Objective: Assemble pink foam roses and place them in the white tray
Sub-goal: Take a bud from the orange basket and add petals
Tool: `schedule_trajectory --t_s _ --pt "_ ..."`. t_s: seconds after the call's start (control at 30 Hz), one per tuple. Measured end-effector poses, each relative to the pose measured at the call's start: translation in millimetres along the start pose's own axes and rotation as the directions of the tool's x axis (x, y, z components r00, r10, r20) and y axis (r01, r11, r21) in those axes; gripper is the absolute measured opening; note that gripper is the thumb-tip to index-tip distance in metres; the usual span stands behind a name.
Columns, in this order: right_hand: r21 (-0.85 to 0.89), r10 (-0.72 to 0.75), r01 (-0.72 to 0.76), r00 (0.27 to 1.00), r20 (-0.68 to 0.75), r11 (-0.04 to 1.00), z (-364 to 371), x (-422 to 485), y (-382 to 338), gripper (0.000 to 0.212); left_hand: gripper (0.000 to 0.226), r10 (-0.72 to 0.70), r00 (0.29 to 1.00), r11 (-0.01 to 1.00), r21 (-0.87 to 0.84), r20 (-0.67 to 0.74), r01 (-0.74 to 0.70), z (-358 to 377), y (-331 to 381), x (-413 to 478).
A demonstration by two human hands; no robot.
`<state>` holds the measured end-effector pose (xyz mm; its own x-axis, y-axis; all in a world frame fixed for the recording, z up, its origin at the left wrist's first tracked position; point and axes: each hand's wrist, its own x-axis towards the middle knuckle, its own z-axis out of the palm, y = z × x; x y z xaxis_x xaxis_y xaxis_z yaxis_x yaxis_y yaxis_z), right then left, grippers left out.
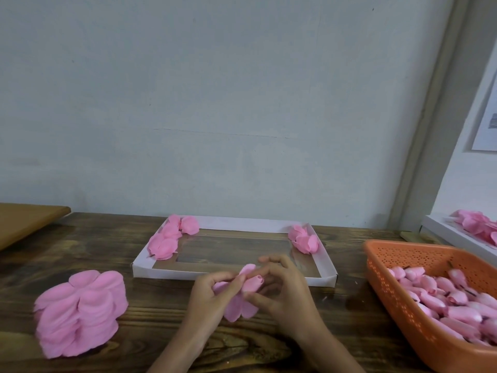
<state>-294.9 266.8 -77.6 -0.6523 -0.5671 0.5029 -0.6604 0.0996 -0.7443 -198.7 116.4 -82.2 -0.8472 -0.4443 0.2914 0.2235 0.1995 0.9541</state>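
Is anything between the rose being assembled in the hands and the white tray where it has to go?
Nothing visible. The rose, held by the left hand and right hand, sits just in front of the white tray's near wall. Finished roses fill only its far corners, leaving the middle open.

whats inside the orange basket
The orange basket holds a heap of pink foam rosebuds, some showing dark stems. Whatever lies beneath the top layer is covered.

Head-worn view, down over table (166,300)
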Motion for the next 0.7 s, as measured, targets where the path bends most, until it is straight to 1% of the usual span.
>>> schedule_trajectory --t_s 0.1,0.2,0.3,0.37,0.43,0.5,0.57,0.63,0.7 --pt "0.007 0.033 -0.034 0.999 0.024 0.999 -0.8 0.3 0.1 0.027 0.017 0.056 0.997 0.997 0.051 0.045 -0.059 0.5 -0.9 -0.1" --pt "-0.017 0.063 -0.062 0.997 0.051 0.998 -1.8 -0.4 0.1 0.031 0.025 0.053 0.994 0.998 0.037 0.095 -0.057 0.7 0.3 -1.5" --pt "0.024 0.052 -0.053 0.997 0.052 0.998 -0.9 -2.0 -2.9 0.044 0.022 0.057 0.994 0.998 0.001 0.098 -0.058 2.0 2.2 -3.1" --pt "0.025 0.044 -0.044 0.999 0.019 0.999 -0.7 -1.9 -5.2 0.059 0.020 0.056 0.994 0.998 -0.031 0.093 -0.054 3.4 4.3 -4.4" --pt "0.030 0.031 -0.031 0.999 -0.029 0.999 -2.7 -1.4 -5.0 0.063 0.021 0.048 0.994 0.998 -0.048 0.099 -0.044 5.0 5.2 -5.0" --pt "0.012 0.024 -0.024 0.999 -0.033 1.000 -5.7 -1.0 -3.2 0.052 0.023 0.025 0.994 0.997 -0.080 0.102 -0.017 5.6 6.8 -5.3" --pt "0.025 0.022 -0.022 1.000 0.011 0.999 -6.7 -0.9 -2.6 0.040 0.033 0.006 0.994 0.994 -0.109 0.106 0.005 4.7 6.4 -4.9" --pt "0.104 0.029 -0.032 0.999 0.032 0.994 -6.2 -1.0 -2.8 0.032 0.039 -0.001 0.989 0.991 -0.132 0.145 0.020 3.0 5.7 -4.7" --pt "0.173 0.036 -0.038 0.999 0.015 0.984 -6.5 -0.9 -3.4 0.028 0.038 0.006 0.978 0.986 -0.162 0.210 0.028 2.2 4.1 -4.6"
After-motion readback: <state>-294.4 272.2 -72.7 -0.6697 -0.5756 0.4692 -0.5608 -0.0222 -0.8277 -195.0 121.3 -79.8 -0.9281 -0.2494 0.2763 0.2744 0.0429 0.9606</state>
